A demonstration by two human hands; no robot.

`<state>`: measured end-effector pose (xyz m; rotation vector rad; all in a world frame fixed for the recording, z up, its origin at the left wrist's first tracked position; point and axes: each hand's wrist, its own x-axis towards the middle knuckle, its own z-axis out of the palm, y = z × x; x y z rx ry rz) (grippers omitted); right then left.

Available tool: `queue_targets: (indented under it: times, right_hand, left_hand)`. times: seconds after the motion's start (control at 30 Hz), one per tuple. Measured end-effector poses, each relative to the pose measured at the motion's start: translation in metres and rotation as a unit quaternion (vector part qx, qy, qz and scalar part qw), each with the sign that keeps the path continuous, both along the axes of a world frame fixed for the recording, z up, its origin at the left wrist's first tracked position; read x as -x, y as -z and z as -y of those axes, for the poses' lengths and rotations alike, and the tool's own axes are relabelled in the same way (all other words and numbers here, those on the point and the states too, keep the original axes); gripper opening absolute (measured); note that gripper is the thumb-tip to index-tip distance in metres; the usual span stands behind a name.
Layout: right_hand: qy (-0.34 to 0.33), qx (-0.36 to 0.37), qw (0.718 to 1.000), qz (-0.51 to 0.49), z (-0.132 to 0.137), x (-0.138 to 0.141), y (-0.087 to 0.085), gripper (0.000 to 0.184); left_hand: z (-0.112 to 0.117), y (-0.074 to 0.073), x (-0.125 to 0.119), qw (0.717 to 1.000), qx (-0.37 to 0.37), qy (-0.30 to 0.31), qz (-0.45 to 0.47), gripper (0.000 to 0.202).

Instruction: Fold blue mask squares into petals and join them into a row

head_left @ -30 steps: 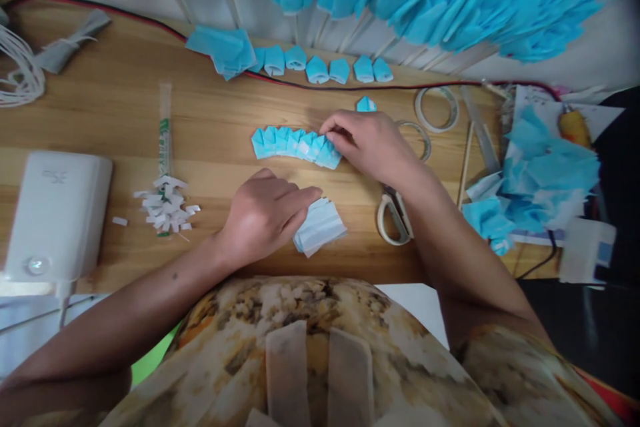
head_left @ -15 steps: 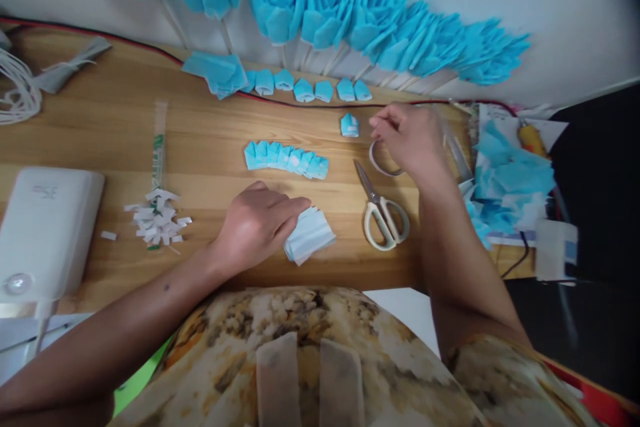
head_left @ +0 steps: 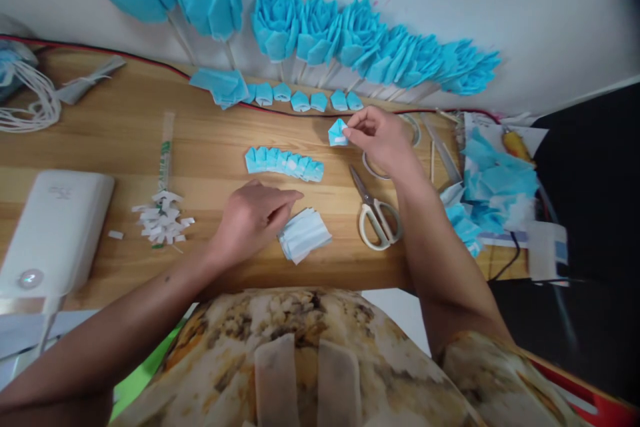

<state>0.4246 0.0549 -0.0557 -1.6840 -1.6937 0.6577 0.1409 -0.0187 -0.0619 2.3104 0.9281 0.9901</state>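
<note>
My right hand (head_left: 381, 139) pinches the edge of a folded blue petal (head_left: 338, 133) between thumb and fingertips; a white strip shows on the petal. On the table, my left hand (head_left: 259, 217) lies with its fingers curled in and the index finger pointing right, nothing visible in it. Just right of it sits a stack of pale blue pieces (head_left: 305, 235). Beyond that hand, an overlapping row of folded blue petals (head_left: 284, 163) spreads across the wood. Scissors (head_left: 377, 213) with white handles lie below my right hand, and a tape ring (head_left: 374, 170) is partly hidden under it.
Blue flowers on sticks (head_left: 320, 30) lean along the wall. Small rolled blue pieces (head_left: 301, 101) line up near a red-black cable. A white power bank (head_left: 57, 230) and white paper scraps (head_left: 163, 219) are at left. Crumpled blue scraps (head_left: 500, 177) lie at right.
My right hand has moved left and now holds the folded petal, which lay on the table before. The left hand stays beside the stack. The camera view has shifted slightly.
</note>
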Motion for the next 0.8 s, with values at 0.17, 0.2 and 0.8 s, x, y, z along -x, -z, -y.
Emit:
queue_targets:
  times: [0.17,0.2,0.8]
  right_hand:
    - [-0.045,0.038,0.992,-0.111,0.046,0.026,-0.026,0.035]
    - [-0.054,0.044,0.990,-0.120,0.054,0.031,-0.031,0.038]
    - [-0.054,0.028,0.976,-0.207,0.103,0.066,-0.037,0.044]
  left_hand:
    - [-0.003,-0.017,-0.001,0.975,0.209,-0.018,0.068,0.024]
    - [-0.004,-0.020,-0.002,0.968,0.239,-0.015,0.068,0.026]
    - [-0.023,-0.030,-0.022,0.912,0.372,0.077,0.155,0.032]
